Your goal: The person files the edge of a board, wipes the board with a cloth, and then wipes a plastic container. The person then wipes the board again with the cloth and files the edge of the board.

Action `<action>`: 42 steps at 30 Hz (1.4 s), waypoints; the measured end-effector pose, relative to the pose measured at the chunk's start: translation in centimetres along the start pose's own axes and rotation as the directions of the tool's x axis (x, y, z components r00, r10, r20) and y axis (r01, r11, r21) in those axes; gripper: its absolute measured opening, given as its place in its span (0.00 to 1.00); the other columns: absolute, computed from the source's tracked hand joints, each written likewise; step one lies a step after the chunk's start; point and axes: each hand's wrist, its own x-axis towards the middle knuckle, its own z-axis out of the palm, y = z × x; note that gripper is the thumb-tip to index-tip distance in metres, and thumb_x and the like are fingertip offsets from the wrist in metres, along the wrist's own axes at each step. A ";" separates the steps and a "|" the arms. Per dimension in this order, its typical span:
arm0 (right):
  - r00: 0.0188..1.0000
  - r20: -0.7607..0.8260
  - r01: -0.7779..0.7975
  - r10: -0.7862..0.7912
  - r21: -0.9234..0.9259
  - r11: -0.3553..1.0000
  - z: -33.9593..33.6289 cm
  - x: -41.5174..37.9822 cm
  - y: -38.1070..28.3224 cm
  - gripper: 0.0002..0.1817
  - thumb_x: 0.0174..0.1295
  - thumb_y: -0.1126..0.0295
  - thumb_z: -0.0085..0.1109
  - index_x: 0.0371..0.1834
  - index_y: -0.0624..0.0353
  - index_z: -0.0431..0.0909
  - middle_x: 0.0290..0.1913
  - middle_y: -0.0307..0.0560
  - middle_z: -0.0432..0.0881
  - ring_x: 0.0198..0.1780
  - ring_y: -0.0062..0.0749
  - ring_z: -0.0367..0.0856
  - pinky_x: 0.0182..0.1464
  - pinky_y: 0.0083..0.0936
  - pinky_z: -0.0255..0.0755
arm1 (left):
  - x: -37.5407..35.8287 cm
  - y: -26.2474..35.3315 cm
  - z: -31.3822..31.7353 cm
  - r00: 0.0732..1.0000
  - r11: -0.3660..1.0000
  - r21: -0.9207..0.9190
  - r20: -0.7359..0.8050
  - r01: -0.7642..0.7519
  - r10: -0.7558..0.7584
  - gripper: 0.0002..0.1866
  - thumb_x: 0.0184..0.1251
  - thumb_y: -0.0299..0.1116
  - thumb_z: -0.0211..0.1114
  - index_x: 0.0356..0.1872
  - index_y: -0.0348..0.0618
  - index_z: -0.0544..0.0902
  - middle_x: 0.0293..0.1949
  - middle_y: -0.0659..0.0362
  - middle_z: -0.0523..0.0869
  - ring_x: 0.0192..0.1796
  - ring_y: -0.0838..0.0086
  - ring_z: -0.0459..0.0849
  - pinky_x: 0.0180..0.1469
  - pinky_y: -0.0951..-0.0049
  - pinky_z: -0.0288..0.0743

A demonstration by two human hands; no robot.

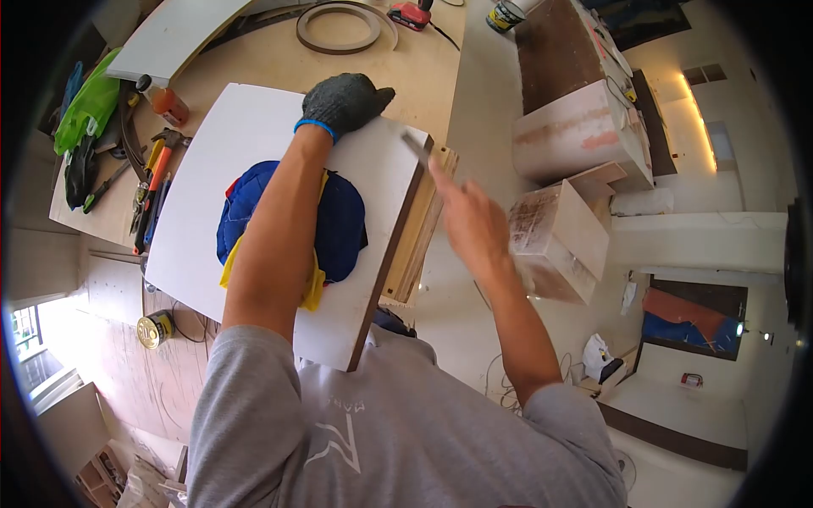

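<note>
A white board point(190, 182) with a dark edge strip lies in front of me. My left hand point(345, 103), in a dark grey glove with a blue cuff, is closed over its far edge, thumb out to the right; its fingertips are hidden. My bare right hand point(472, 218) grips a narrow, flat grey file point(417, 146), its index finger stretched along the tool. The file crosses the board's far right corner; its handle is hidden in the hand. Under my left forearm, a blue padded cloth point(343, 229) with yellow parts lies on the board.
Beneath the board is the wooden worktable point(423, 80). On it are a roll of edge banding point(306, 30), a red cordless drill point(412, 14), an orange-filled bottle point(168, 106) and a hammer point(165, 152) among other tools. Box-like panels point(559, 233) stand on the right.
</note>
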 end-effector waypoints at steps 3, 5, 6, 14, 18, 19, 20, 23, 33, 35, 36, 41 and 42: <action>0.996 0.085 0.029 -0.033 0.056 0.998 -0.7 -5.4 -0.9 0.33 0.68 0.75 0.53 0.77 0.36 0.71 0.34 0.54 0.79 0.31 0.55 0.84 0.37 0.48 0.81 | 0.1 -0.3 0.3 0.998 0.999 0.035 -0.055 0.011 -0.009 0.29 0.72 0.60 0.56 0.34 0.45 0.93 0.39 0.45 0.91 0.44 0.47 0.89 0.53 0.50 0.80; 0.996 0.081 0.037 -0.042 0.063 0.997 -0.3 -5.8 -1.2 0.33 0.68 0.75 0.53 0.77 0.37 0.70 0.34 0.55 0.79 0.31 0.55 0.84 0.37 0.48 0.82 | -0.1 -0.1 0.5 0.997 0.998 0.065 -0.076 -0.001 0.006 0.29 0.72 0.60 0.56 0.35 0.45 0.93 0.40 0.45 0.91 0.44 0.47 0.89 0.53 0.50 0.80; 0.998 0.051 0.034 -0.035 0.030 0.999 0.1 -4.0 -1.1 0.33 0.68 0.75 0.53 0.77 0.38 0.70 0.34 0.55 0.79 0.31 0.55 0.84 0.37 0.48 0.82 | 0.2 -0.2 0.7 0.999 0.999 0.050 -0.053 0.001 0.001 0.29 0.72 0.60 0.56 0.35 0.46 0.93 0.40 0.45 0.91 0.45 0.47 0.89 0.53 0.50 0.80; 0.994 -0.003 0.107 -0.107 0.074 0.992 0.1 -7.0 -1.1 0.35 0.66 0.77 0.54 0.77 0.35 0.70 0.31 0.52 0.75 0.29 0.52 0.83 0.33 0.45 0.80 | -0.2 -0.1 0.2 0.996 1.000 0.026 -0.091 0.007 -0.005 0.28 0.71 0.59 0.57 0.34 0.47 0.93 0.40 0.46 0.92 0.45 0.49 0.90 0.55 0.53 0.80; 0.997 -0.029 0.070 -0.071 -0.021 0.997 0.7 -4.0 -1.3 0.35 0.66 0.78 0.54 0.76 0.35 0.72 0.30 0.51 0.74 0.29 0.51 0.83 0.32 0.44 0.79 | 0.6 -0.4 0.9 0.999 1.000 0.006 -0.038 0.004 -0.004 0.28 0.71 0.60 0.56 0.34 0.47 0.94 0.40 0.46 0.92 0.46 0.48 0.89 0.56 0.52 0.79; 0.996 -0.055 0.075 -0.076 -0.022 0.997 1.0 -2.0 -0.9 0.35 0.66 0.78 0.54 0.76 0.35 0.72 0.30 0.51 0.74 0.29 0.51 0.83 0.32 0.44 0.79 | 0.7 -0.4 0.7 1.000 1.000 -0.020 -0.006 0.020 -0.020 0.28 0.70 0.60 0.56 0.34 0.47 0.94 0.40 0.45 0.92 0.46 0.48 0.89 0.57 0.52 0.79; 0.993 -0.083 0.085 -0.086 -0.018 0.996 1.1 -0.2 -0.7 0.35 0.65 0.78 0.54 0.76 0.35 0.72 0.29 0.51 0.74 0.29 0.51 0.83 0.32 0.44 0.79 | 0.6 -0.4 0.5 1.000 1.000 -0.017 -0.005 0.023 -0.023 0.28 0.71 0.60 0.56 0.34 0.47 0.94 0.40 0.46 0.92 0.47 0.48 0.89 0.57 0.52 0.79; 0.995 -0.036 0.092 -0.093 -0.029 0.995 -0.4 -3.5 -1.7 0.34 0.65 0.78 0.54 0.75 0.36 0.74 0.31 0.52 0.76 0.28 0.51 0.83 0.32 0.44 0.79 | 0.8 -0.8 1.0 0.997 0.999 0.012 -0.072 -0.040 0.041 0.29 0.71 0.61 0.56 0.35 0.47 0.93 0.40 0.46 0.92 0.47 0.48 0.89 0.56 0.52 0.79; 0.994 -0.065 0.082 -0.082 -0.010 0.997 0.1 -2.6 -1.6 0.33 0.67 0.76 0.54 0.76 0.38 0.72 0.29 0.52 0.75 0.28 0.51 0.83 0.31 0.44 0.79 | 1.1 -1.1 1.3 0.998 0.999 -0.005 -0.055 -0.031 0.031 0.28 0.71 0.59 0.56 0.35 0.46 0.93 0.43 0.46 0.92 0.48 0.48 0.89 0.57 0.52 0.80; 0.997 -0.007 0.076 -0.076 0.004 0.997 -1.0 -6.9 -1.9 0.32 0.67 0.76 0.54 0.76 0.39 0.72 0.30 0.52 0.76 0.28 0.51 0.83 0.32 0.44 0.79 | 0.3 -0.3 0.3 0.997 1.000 0.006 -0.073 -0.011 0.011 0.28 0.71 0.59 0.56 0.35 0.45 0.93 0.43 0.45 0.91 0.50 0.47 0.89 0.58 0.52 0.79; 0.997 0.014 0.072 -0.073 0.036 0.997 -1.3 -8.6 -1.8 0.32 0.67 0.76 0.54 0.76 0.39 0.72 0.30 0.53 0.76 0.29 0.51 0.83 0.32 0.44 0.79 | -0.1 0.0 0.2 0.997 1.000 0.006 -0.080 -0.008 0.008 0.28 0.71 0.59 0.56 0.35 0.45 0.93 0.43 0.45 0.91 0.50 0.47 0.88 0.58 0.52 0.79; 0.991 -0.109 0.082 -0.081 0.011 0.997 1.1 -4.2 -1.0 0.33 0.68 0.76 0.54 0.77 0.37 0.71 0.29 0.51 0.74 0.27 0.50 0.82 0.32 0.44 0.79 | 0.5 -0.6 0.6 0.999 0.999 -0.017 -0.033 -0.034 0.034 0.28 0.70 0.59 0.56 0.35 0.45 0.93 0.42 0.44 0.91 0.49 0.46 0.89 0.57 0.52 0.79; 0.988 -0.119 0.100 -0.100 -0.005 0.995 1.0 -2.9 -0.7 0.33 0.68 0.76 0.54 0.77 0.37 0.71 0.29 0.51 0.74 0.27 0.50 0.81 0.31 0.44 0.79 | 0.5 -0.6 0.4 1.000 0.999 -0.044 -0.004 -0.017 0.017 0.28 0.70 0.59 0.56 0.35 0.45 0.93 0.41 0.45 0.91 0.48 0.46 0.89 0.56 0.52 0.80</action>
